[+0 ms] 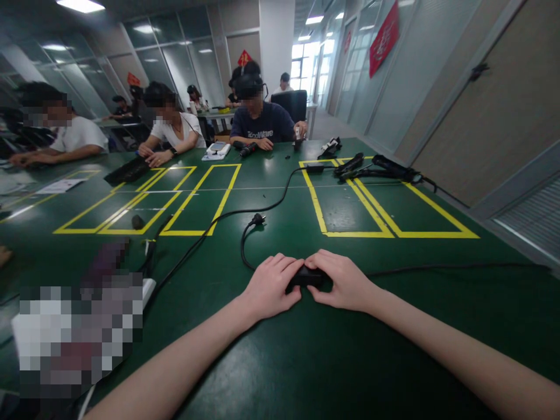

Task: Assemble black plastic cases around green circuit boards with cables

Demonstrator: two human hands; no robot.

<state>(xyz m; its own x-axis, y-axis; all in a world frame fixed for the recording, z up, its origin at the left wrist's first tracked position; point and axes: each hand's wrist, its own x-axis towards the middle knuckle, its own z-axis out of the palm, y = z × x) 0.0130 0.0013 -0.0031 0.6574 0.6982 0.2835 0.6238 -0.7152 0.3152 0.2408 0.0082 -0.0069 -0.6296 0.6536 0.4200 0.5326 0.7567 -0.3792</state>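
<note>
Both my hands are closed around the ends of a black power adapter [308, 277] at the near middle of the green table. My left hand [272, 286] grips its left end, thumb on the near side and fingers over the far side. The right end is held the same way by my right hand [345, 283]. Parts of the adapter are hidden under the fingers. A short cord curves out past my left hand to a black plug [258, 220] lying on the table. From behind my right hand a thin black cable [455, 266] runs towards the right edge.
Yellow tape rectangles [359, 235] mark the table [280, 361]. Another black cable [245, 211] crosses to a small black box [314, 168], near black folded parts [385, 168]. A drill [245, 149] lies before a co-worker [262, 119] opposite. Blurred items [83, 338] occupy the near left.
</note>
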